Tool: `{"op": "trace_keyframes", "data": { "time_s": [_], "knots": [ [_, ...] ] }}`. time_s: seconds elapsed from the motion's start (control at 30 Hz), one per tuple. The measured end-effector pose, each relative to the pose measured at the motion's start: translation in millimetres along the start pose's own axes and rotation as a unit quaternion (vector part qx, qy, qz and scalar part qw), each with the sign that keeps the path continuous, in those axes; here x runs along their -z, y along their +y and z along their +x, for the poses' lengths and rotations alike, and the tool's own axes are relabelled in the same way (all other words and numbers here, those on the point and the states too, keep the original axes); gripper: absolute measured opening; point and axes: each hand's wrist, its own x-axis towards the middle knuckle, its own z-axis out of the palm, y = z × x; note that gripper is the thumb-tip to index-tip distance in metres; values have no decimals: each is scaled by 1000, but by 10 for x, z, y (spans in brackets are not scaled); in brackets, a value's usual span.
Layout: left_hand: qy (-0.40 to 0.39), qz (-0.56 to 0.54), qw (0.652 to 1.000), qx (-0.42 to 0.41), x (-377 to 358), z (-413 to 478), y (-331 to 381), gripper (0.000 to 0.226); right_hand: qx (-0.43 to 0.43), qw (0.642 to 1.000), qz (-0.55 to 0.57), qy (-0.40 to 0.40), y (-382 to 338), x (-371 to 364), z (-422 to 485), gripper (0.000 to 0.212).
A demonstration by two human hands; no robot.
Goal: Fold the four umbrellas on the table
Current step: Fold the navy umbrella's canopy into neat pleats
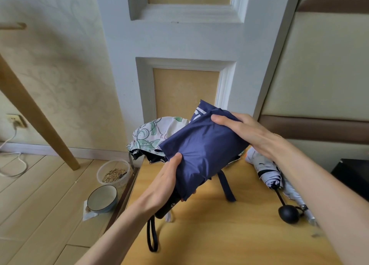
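Your forearms come in from 6 and 4 o'clock and meet on the navy umbrella, which you hold up at the centre of the view, over the wooden table. Its canopy is collapsed and gathered into a loose, creased bundle that slants from 7 to 1 o'clock. A white stripe shows at its upper tip, a navy strap hangs down from it, and a black wrist loop dangles below its black handle.

At 10 o'clock from it, a floral umbrella, white with green print, lies crumpled at the table's far edge. At 4 o'clock a white umbrella lies loosely closed on the table, its black knob pointing toward you.

On the floor at 8 o'clock stands a clear plastic tub holding a layer of grain. Just nearer you is a bowl, blue outside and white inside; what it holds you cannot tell.

Your left hand grips the bundle's lower end, thumb pressed on the fabric. Your right hand wraps over the upper end, fingers curled round the cloth.
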Motion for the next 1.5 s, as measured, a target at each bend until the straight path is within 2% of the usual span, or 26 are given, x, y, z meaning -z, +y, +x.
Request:
{"op": "trace_keyframes", "data": {
  "time_s": [0.1, 0.2, 0.23, 0.27, 0.3, 0.33, 0.37, 0.4, 0.43, 0.47, 0.53, 0.6, 0.67, 0.8, 0.83, 0.9, 0.97, 1.0, 1.1, 1.13, 1.2, 1.33, 1.43, 1.5],
  "knots": [
    [4, 8, 1000, 26, -9, 18, 58, 79, 35, 998, 18, 54, 17, -50, 0, 21],
    [60, -3, 998, 31, -34, 75, 84, 41, 63, 991, 41, 114, 3, -85, 2, 13],
    [104, 26, 994, 21, 3, 100, 51, 40, 64, 988, 45, 133, -10, -92, 6, 14],
    [157, 80, 984, -2, 45, 119, 16, 58, 63, 986, 38, 151, -21, -96, 15, 19],
    [225, 149, 961, -54, 97, 121, -10, 75, 60, 984, 22, 168, -34, -98, 21, 24],
    [297, 214, 920, -136, 131, 89, -5, 77, 55, 982, 5, 183, -52, -100, 21, 28],
    [341, 267, 868, -243, 128, 46, 20, 68, 52, 979, -13, 195, -71, -107, 23, 28],
    [330, 302, 828, -338, 90, -2, 48, 59, 51, 977, -32, 204, -92, -128, 19, 27],
    [279, 331, 810, -397, 36, -39, 69, 59, 52, 975, -51, 210, -109, -157, 16, 28],
    [215, 361, 809, -411, -48, -75, 83, 70, 52, 973, -68, 213, -123, -201, 11, 30],
    [125, 423, 827, -348, -172, -49, -11, 109, 51, 972, -88, 211, -156, -311, 0, 32],
    [122, 451, 828, -310, -215, -2, -123, 119, 56, 972, -93, 208, -186, -401, -21, 35],
    [139, 421, 843, -304, -174, 32, -143, 115, 68, 970, -91, 213, -227, -451, -39, 40],
    [118, 309, 914, -234, -74, 51, -110, 120, 78, 969, -81, 221, -286, -493, -66, 51],
    [103, 283, 930, -212, -76, 54, -116, 115, 75, 968, -83, 224, -296, -505, -72, 52],
    [89, 240, 948, -188, -114, 72, -154, 90, 71, 964, -95, 237, -305, -525, -73, 48],
    [117, 250, 941, -198, -157, 65, -180, 71, 53, 961, -118, 245, -322, -508, -76, 41],
    [137, 290, 923, -213, -166, 60, -192, 69, 37, 961, -130, 241, -340, -484, -81, 41],
    [179, 444, 844, -244, -171, 66, -226, 82, 5, 966, -174, 192, -341, -390, -39, 37],
    [183, 455, 837, -243, -177, 61, -223, 85, 5, 967, -184, 177, -330, -375, -24, 36],
    [178, 433, 850, -240, -193, 64, -238, 86, 6, 968, -192, 163, -289, -352, 7, 34],
    [51, 255, 947, -189, -173, 64, -254, 87, -17, 975, -147, 168, -213, -298, 50, 29],
    [27, 236, 957, -166, -131, 82, -249, 80, -15, 983, -106, 148, -142, -271, 43, 29],
    [39, 226, 960, -163, -123, 102, -247, 73, 19, 991, -79, 105, -119, -241, 14, 54]
  ]
}}
